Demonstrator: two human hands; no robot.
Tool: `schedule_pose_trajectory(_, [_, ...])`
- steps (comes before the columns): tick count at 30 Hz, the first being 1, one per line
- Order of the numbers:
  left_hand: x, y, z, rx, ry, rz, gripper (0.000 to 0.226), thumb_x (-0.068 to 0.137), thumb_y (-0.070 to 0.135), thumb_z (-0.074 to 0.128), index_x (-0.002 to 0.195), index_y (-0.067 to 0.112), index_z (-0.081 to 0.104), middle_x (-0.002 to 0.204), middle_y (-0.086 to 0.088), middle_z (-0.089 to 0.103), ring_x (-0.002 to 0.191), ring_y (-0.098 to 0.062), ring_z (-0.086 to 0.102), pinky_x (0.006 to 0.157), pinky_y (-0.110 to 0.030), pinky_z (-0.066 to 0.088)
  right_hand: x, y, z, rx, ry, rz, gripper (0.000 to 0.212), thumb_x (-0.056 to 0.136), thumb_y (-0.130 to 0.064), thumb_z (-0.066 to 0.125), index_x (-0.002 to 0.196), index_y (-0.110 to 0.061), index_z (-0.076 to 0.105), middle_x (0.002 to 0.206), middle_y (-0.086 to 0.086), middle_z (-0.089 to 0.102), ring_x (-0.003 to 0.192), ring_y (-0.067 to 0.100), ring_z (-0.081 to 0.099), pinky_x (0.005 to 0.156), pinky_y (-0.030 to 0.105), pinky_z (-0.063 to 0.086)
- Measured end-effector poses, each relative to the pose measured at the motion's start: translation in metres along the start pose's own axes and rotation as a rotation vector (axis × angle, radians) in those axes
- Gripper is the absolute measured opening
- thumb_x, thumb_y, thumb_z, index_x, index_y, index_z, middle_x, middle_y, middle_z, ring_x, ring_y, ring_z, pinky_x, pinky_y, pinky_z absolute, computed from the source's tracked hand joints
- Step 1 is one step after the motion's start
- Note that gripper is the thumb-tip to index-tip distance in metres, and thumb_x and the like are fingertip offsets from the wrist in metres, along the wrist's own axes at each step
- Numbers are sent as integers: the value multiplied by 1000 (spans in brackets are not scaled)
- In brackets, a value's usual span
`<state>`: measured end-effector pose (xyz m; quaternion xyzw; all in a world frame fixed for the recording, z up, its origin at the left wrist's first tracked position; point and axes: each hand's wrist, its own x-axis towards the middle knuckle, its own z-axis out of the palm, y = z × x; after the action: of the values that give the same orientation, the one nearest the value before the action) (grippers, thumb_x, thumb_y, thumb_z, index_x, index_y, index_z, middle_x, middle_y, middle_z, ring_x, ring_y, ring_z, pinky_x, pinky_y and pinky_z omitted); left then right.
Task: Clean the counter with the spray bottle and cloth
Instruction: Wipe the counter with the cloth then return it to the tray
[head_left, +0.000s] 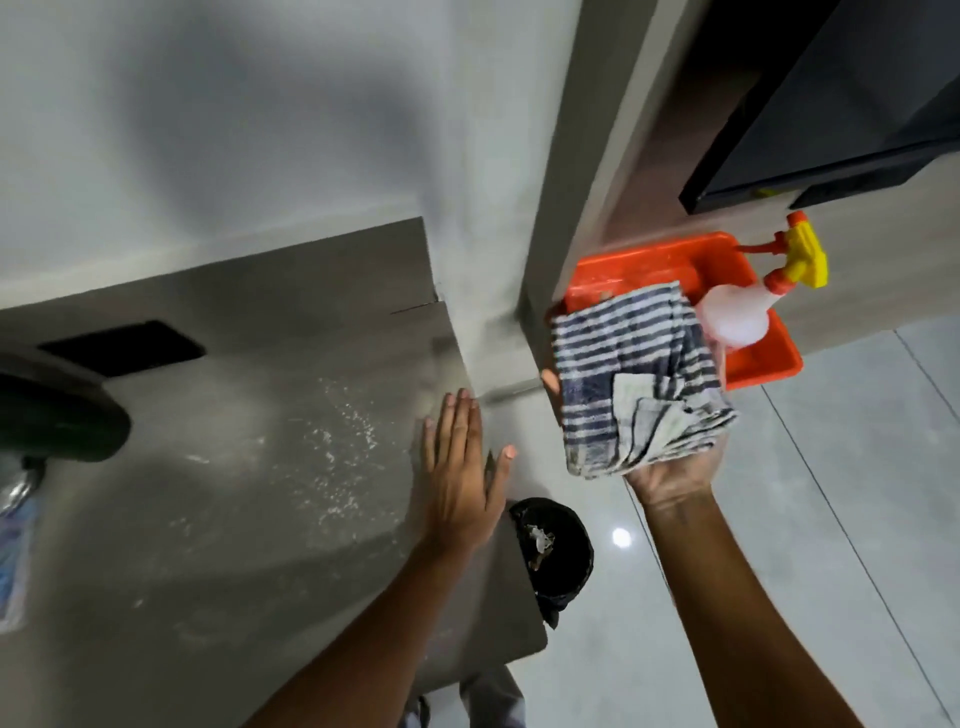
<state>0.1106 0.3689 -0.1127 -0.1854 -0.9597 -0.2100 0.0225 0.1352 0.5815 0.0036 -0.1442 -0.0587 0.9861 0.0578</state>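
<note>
The head view shows two hands, one striped cloth, one spray bottle, one orange tray, one grey counter and one black bin. The right hand (675, 467) is turned palm up and carries the blue-and-white striped cloth (631, 374), which lies bunched over its palm and fingers; a thumb tip shows at the cloth's left edge, but the cloth hides the fingers, so how tightly they curl cannot be told. Just beyond this grip, at the cloth's far right corner, the spray bottle (740, 312) lies tilted in the orange tray (649, 260), its pale body touching or nearly touching the cloth and its yellow and orange trigger head pointing away past the tray's rim. The tray sits behind the cloth, partly covered by it. Left of the grip, the left hand (460, 478) lies flat with straight, slightly spread fingers on the right edge of the counter (249, 415), holding nothing. White specks are scattered on the counter left of that hand. Below and between the two forearms, the bin (558, 551) stands on the tiled floor (831, 467).
</note>
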Motion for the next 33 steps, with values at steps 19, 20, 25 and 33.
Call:
schedule_pose_trajectory(19, [-219, -334, -182, 25, 22, -484, 96, 108, 74, 17, 167, 3, 41, 178, -15, 38, 167, -34, 34, 138, -47, 20, -16, 276, -85, -2700, 57, -5, 81, 111, -59, 14, 176, -10, 21, 184, 16, 12, 171, 40, 15, 135, 66, 22])
schedule_pose_trajectory(20, [-225, -343, -183, 36, -14, -470, 95, 107, 75, 17, 170, 6, 36, 181, -11, 33, 170, -30, 30, 140, -44, 16, -8, 276, -85, -2703, 68, -37, 80, 112, -59, 14, 177, -12, 18, 185, 15, 8, 172, 39, 12, 136, 65, 20])
schedule_pose_trajectory(25, [-235, -362, -175, 113, -22, -363, 72, 112, 50, 35, 173, 11, 32, 183, -7, 28, 173, -22, 21, 143, -34, 4, 53, 286, -63, -2765, 88, -73, 80, 109, -63, 10, 179, -23, 2, 187, 9, -9, 173, 33, -9, 138, 63, 2])
schedule_pose_trajectory(33, [-238, -371, -164, 155, 49, -319, 62, 115, 35, 33, 171, 7, 35, 182, -9, 32, 172, -24, 26, 140, -48, 24, 95, 426, -31, -2818, -254, -60, 74, 114, -62, 15, 177, -30, -6, 186, 8, -13, 172, 32, -13, 136, 67, -1])
